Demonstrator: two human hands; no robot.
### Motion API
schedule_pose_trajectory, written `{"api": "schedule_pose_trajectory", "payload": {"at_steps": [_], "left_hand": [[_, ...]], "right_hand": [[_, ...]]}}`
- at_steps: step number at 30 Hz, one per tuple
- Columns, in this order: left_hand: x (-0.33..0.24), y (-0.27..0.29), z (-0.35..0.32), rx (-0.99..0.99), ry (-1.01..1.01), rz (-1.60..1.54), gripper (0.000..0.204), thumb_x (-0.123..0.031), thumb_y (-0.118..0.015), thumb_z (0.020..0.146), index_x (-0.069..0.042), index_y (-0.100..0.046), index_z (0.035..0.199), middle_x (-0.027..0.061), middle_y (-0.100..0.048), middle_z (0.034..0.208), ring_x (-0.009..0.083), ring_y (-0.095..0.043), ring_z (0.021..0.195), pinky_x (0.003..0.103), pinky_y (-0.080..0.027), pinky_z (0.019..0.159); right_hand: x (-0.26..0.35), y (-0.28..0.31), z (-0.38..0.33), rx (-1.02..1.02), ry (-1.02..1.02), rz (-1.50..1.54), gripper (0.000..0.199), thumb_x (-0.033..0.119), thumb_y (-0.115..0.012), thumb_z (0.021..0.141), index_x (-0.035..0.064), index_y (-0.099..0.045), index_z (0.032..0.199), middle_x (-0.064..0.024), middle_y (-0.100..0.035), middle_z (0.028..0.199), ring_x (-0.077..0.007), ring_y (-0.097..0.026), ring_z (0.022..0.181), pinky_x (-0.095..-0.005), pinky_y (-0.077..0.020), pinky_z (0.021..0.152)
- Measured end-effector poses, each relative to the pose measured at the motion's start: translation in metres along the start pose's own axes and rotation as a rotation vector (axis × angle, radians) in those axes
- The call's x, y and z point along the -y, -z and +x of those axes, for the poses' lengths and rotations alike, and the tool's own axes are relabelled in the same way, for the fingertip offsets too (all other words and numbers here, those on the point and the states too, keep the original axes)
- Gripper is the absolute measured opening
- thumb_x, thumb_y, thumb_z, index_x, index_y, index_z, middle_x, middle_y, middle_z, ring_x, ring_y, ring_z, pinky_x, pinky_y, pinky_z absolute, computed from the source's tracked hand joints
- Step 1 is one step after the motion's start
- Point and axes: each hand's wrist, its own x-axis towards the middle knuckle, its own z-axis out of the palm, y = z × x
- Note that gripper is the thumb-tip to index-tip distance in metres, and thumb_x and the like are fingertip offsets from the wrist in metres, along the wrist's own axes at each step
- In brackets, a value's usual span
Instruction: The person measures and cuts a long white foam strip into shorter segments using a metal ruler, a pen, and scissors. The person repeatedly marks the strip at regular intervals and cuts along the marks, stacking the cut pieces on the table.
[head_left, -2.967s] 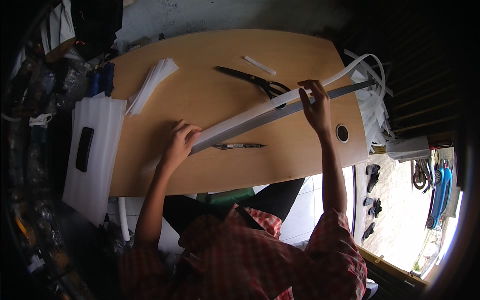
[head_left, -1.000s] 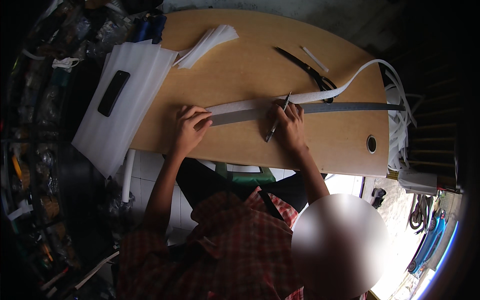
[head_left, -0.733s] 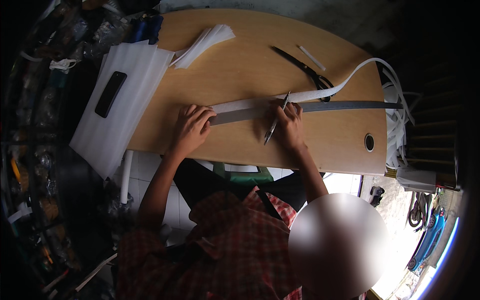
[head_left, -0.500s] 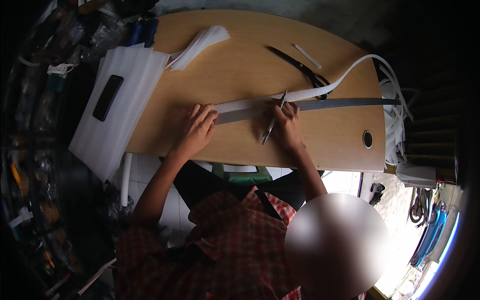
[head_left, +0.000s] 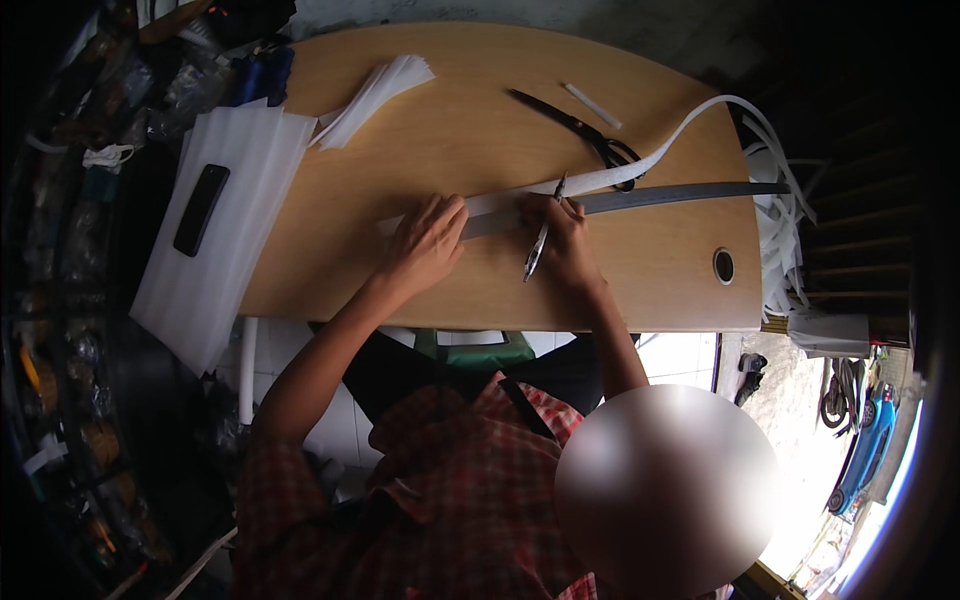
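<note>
A long white foam strip [head_left: 610,177] runs across the table beside a long grey steel ruler [head_left: 680,196]. My left hand [head_left: 430,240] is closed, its fingertips pressed together on the strip and the ruler's left part. The strip's left end sticks out past these fingers. In my right hand [head_left: 568,245], a pen [head_left: 538,252] is held slanted, its upper end over the strip. That hand rests at the ruler, and its curled fingers hide part of it. Black-handled scissors [head_left: 580,128] lie just beyond the strip, blades spread little or not at all.
A dark phone [head_left: 202,210] lies on stacked white foam sheets [head_left: 255,190] at the left. Cut foam strips [head_left: 372,105] and a short white piece [head_left: 592,105] lie farther back. White strips [head_left: 775,235] hang in a heap past the table's right edge, near a round cable hole [head_left: 723,266].
My left hand has slid right along the strip and ruler, uncovering the strip's left end. My right hand stays nearly in place with the pen. The whole view has shifted slightly.
</note>
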Motion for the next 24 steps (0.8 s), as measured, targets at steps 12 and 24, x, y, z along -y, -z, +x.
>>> {"api": "schedule_pose_trajectory", "payload": {"at_steps": [12,24], "left_hand": [[-0.004,-0.029,0.026,-0.089,-0.129,-0.035,0.038,-0.006,-0.066,0.083,-0.002,-0.064,0.122,0.0154,-0.056,0.126,0.0371,-0.056,0.113,0.049,-0.049,0.096],[-0.009,-0.042,0.040,-0.186,-0.087,-0.308,0.044,0.006,-0.060,0.082,-0.004,-0.065,0.124,0.0168,-0.057,0.130,0.0408,-0.056,0.104,0.051,-0.049,0.091]], "right_hand": [[0.012,0.011,0.019,-0.115,-0.182,0.310,0.028,0.029,-0.050,0.109,0.0039,-0.064,0.109,-0.0183,-0.068,0.089,-0.0338,-0.067,0.083,-0.0405,-0.0503,0.078],[-0.021,-0.004,0.022,-0.191,-0.312,0.720,0.040,0.035,-0.045,0.112,0.0017,-0.067,0.114,-0.0091,-0.069,0.088,-0.0158,-0.063,0.086,-0.0319,-0.0509,0.081]]}}
